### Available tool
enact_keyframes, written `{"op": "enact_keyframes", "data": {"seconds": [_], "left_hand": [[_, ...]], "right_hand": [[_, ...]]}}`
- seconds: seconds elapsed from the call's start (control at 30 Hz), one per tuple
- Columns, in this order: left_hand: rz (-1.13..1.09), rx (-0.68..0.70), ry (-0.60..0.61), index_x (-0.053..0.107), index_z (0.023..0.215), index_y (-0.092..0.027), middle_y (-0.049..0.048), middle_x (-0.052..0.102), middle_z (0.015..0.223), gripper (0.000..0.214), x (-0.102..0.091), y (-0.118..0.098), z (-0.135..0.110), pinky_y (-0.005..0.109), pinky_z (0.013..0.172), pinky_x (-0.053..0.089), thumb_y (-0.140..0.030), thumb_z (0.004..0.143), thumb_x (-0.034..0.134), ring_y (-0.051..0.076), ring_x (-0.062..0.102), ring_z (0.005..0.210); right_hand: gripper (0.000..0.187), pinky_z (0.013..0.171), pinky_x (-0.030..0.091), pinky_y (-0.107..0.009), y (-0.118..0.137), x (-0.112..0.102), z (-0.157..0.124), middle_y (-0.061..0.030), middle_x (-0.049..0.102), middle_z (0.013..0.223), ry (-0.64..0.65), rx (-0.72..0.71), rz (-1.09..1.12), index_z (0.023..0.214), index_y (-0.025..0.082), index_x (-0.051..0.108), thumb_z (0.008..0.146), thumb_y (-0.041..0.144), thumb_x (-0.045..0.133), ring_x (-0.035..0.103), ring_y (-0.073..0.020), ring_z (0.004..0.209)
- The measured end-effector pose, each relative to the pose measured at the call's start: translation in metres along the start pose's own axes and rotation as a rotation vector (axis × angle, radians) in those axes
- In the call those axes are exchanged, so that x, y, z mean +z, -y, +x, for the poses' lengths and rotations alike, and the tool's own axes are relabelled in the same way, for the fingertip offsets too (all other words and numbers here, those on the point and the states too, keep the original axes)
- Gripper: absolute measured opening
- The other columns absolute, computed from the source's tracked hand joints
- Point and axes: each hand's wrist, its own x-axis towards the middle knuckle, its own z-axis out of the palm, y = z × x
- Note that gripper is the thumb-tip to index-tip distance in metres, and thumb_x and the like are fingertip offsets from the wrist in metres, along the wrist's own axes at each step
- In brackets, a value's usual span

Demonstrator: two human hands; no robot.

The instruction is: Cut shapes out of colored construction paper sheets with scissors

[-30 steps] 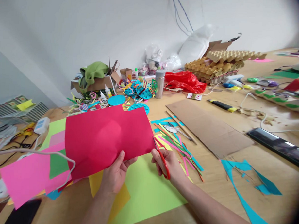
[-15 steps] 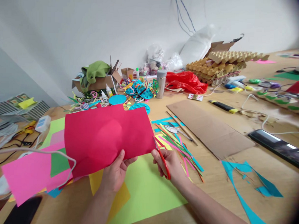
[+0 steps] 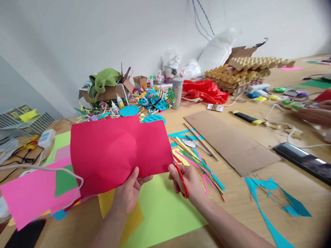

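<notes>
A sheet of red paper (image 3: 107,154), with a step cut out of its upper edge, is held up over the table. My left hand (image 3: 130,191) pinches its lower edge, thumb in front. In my right hand (image 3: 186,180) is a pair of red-handled scissors (image 3: 183,184), its blades at the sheet's right edge. Whether the blades are apart I cannot tell. Below lie a large light green sheet (image 3: 162,214) and a yellow-orange piece (image 3: 135,220). Pink paper (image 3: 22,195) with a green piece (image 3: 65,182) is at the left.
Thin paper strips (image 3: 199,165), a cardboard piece (image 3: 227,140) and blue offcuts (image 3: 260,207) lie to the right. A phone (image 3: 308,161) and box cutter (image 3: 245,117) are farther right. Behind stand a steel flask (image 3: 177,93) and egg trays (image 3: 237,76). Another person's hand (image 3: 318,115) is at the right.
The red sheet, my hands and the scissors have hardly moved. At the far right, another person's hand has come into clearer view over the table.
</notes>
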Motion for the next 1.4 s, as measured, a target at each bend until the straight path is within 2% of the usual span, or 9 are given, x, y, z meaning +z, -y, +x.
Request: {"op": "enact_keyframes", "data": {"seconds": [0.13, 0.37, 0.53, 0.9, 1.17, 1.4], "left_hand": [[-0.030, -0.014, 0.000, 0.056, 0.124, -0.024, 0.0049, 0.069, 0.110, 0.054, 0.0013, -0.0009, -0.0007, 0.036, 0.074, 0.061, -0.020, 0.073, 0.072, 0.022, 0.068, 0.091], [-0.055, -0.020, -0.079, 0.062, 0.114, -0.021, 0.0020, 0.072, 0.099, 0.050, 0.0019, -0.0016, -0.0004, 0.032, 0.062, 0.062, -0.016, 0.066, 0.077, 0.019, 0.068, 0.078], [-0.043, -0.018, -0.057, 0.062, 0.114, -0.022, 0.0026, 0.071, 0.103, 0.047, 0.0003, -0.0016, -0.0009, 0.034, 0.063, 0.062, -0.016, 0.070, 0.075, 0.018, 0.067, 0.082], [-0.021, 0.002, -0.052, 0.060, 0.116, -0.025, 0.0013, 0.070, 0.106, 0.050, -0.0001, -0.0006, -0.0009, 0.032, 0.061, 0.062, -0.015, 0.070, 0.075, 0.019, 0.067, 0.086], [-0.039, -0.027, -0.007, 0.063, 0.114, -0.022, 0.0013, 0.073, 0.091, 0.047, 0.0014, -0.0024, -0.0009, 0.033, 0.063, 0.061, -0.019, 0.069, 0.076, 0.019, 0.069, 0.075], [0.000, 0.004, -0.037, 0.059, 0.120, -0.025, 0.0036, 0.071, 0.107, 0.055, 0.0036, -0.0032, -0.0020, 0.033, 0.063, 0.061, -0.017, 0.068, 0.076, 0.021, 0.069, 0.082]], "right_hand": [[0.049, 0.034, 0.029, -0.018, -0.0008, 0.0008, 0.0004, 0.0050, 0.046, 0.036, -0.006, -0.008, 0.007, 0.060, 0.018, 0.049, 0.076, 0.064, 0.051, 0.041, -0.0070, 0.031], [0.049, 0.034, 0.029, -0.018, -0.0009, 0.0013, -0.0003, 0.0055, 0.044, 0.036, -0.010, -0.010, 0.009, 0.059, 0.019, 0.048, 0.075, 0.065, 0.051, 0.040, -0.0071, 0.030], [0.050, 0.033, 0.027, -0.018, -0.0005, 0.0007, -0.0006, 0.0061, 0.043, 0.035, -0.031, 0.025, -0.005, 0.059, 0.019, 0.047, 0.074, 0.066, 0.051, 0.039, -0.0066, 0.029], [0.049, 0.036, 0.030, -0.019, -0.0005, -0.0008, 0.0000, 0.0045, 0.047, 0.039, 0.001, -0.014, -0.003, 0.061, 0.019, 0.049, 0.075, 0.065, 0.050, 0.044, -0.0085, 0.034], [0.052, 0.036, 0.030, -0.019, 0.0022, -0.0043, -0.0004, 0.0024, 0.051, 0.041, 0.041, 0.007, -0.035, 0.062, 0.019, 0.050, 0.073, 0.070, 0.048, 0.046, -0.0091, 0.036], [0.053, 0.037, 0.031, -0.020, 0.0031, -0.0050, 0.0008, 0.0016, 0.052, 0.041, 0.044, -0.013, -0.066, 0.061, 0.019, 0.051, 0.073, 0.070, 0.047, 0.047, -0.0098, 0.036]]}}
